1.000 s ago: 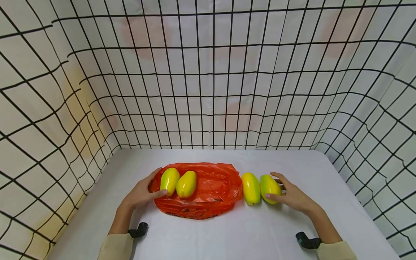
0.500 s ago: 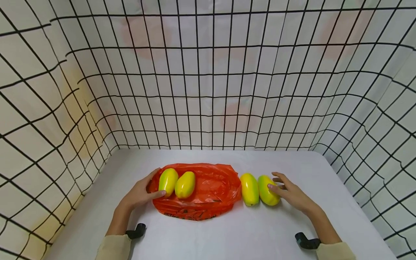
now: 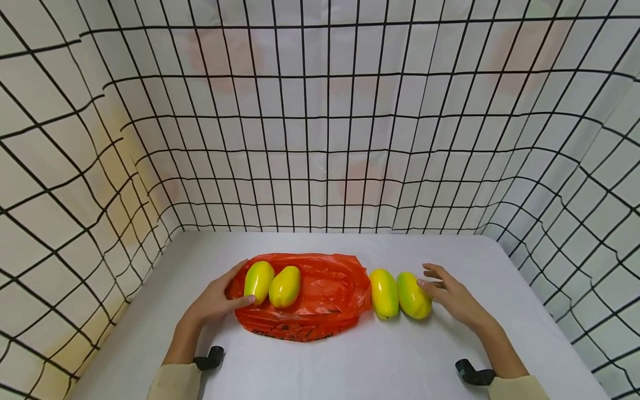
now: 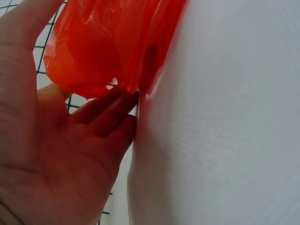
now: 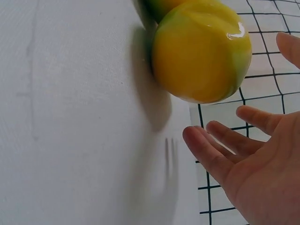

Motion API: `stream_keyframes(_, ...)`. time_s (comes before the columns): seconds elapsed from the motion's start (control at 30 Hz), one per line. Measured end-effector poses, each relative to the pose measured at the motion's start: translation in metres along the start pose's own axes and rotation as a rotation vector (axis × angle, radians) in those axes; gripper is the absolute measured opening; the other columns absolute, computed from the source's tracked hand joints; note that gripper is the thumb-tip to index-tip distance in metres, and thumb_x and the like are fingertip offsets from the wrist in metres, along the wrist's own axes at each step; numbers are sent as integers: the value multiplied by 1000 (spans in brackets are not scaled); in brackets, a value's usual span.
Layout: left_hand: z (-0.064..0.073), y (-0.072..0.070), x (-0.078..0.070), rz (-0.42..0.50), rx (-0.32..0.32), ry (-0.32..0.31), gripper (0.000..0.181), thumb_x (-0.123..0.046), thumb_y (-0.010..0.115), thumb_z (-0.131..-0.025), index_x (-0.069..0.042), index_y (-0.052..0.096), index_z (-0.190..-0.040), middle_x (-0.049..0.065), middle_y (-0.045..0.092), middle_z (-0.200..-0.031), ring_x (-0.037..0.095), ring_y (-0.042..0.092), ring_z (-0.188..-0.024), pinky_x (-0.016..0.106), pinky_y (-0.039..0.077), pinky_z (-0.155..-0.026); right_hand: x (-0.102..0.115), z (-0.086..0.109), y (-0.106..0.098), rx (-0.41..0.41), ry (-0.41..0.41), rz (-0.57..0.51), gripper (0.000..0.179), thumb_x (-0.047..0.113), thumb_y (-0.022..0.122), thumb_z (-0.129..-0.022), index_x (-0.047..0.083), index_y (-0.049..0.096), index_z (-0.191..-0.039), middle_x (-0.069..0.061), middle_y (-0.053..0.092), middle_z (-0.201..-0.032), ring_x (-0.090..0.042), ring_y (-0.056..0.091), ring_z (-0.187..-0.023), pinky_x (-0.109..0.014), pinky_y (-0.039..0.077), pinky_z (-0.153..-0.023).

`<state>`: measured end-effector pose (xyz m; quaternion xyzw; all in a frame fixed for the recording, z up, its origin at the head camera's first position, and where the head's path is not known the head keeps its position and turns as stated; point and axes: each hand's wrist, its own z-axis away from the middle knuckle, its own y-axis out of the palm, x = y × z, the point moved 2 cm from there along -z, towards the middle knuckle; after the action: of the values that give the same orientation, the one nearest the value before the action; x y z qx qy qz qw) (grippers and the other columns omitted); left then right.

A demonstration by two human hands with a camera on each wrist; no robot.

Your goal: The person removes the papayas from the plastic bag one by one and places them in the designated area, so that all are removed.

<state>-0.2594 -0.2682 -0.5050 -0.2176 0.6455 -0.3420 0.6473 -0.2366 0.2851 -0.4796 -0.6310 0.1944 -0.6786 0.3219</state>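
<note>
A black-gridded white wall (image 3: 316, 133) fills the upper part of the head view and continues down both sides; a white table (image 3: 400, 361) occupies the lower part. At lower left, a beige sleeve (image 3: 175, 382) and a black wrist device (image 3: 210, 358) lead up to the left hand (image 3: 217, 300), whose fingers, loosely extended, touch the left edge of a red plastic bag (image 3: 330, 289). The bag lies spread at lower centre. Two yellow fruits rest side by side on its left half: the first fruit (image 3: 259, 282), over whose lower end the left thumb reaches, contact being impossible to tell, and the second fruit (image 3: 285, 287). Just beside the bag's right edge lies the third fruit (image 3: 384, 294), with the greener fourth fruit (image 3: 414, 295) next to it. At lower right, the right hand (image 3: 452, 297) holds nothing; the right wrist view shows its fingers parted and clear of the nearest fruit. The two hands are well apart. A second wrist device (image 3: 472, 373) and sleeve (image 3: 517, 388) mark the lower right corner.
</note>
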Motion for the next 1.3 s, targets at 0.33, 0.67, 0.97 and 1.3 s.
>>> stream_keyframes(0.33, -2, -1, -1, -7, -8, 12, 110, -67, 79, -75, -31, 25, -164, 15, 39, -163, 43, 40, -145, 59, 55, -101, 11, -3, -6, -78, -46, -12, 74, 56, 56, -102, 15, 32, -159, -22, 41, -158, -46, 46, -140, -69, 47, -105)
stream_keyframes(0.67, 0, -3, 0, -24, 2, 5, 111, -68, 76, -77, -26, 23, -165, 17, 36, -165, 45, 39, -146, 59, 54, -103, 19, -7, -1, -87, -80, -43, 71, 52, 58, -102, 14, 35, -157, -21, 43, -158, -46, 47, -139, -66, 47, -107)
stream_keyframes(0.97, 0, 0, 2, -4, 0, -12, 113, -69, 79, -73, -28, 25, -164, 15, 38, -164, 43, 39, -146, 58, 56, -101, 26, -11, 0, -99, -93, -65, 71, 51, 59, -102, 12, 36, -156, -21, 42, -157, -44, 46, -140, -63, 45, -112)
stream_keyframes(1.3, 0, -1, 1, -5, 6, -19, 113, -69, 79, -73, -28, 25, -164, 15, 37, -165, 43, 39, -147, 58, 55, -102, 43, -17, 4, -95, -118, -110, 68, 49, 60, -102, 14, 37, -156, -20, 43, -157, -43, 46, -142, -62, 44, -113)
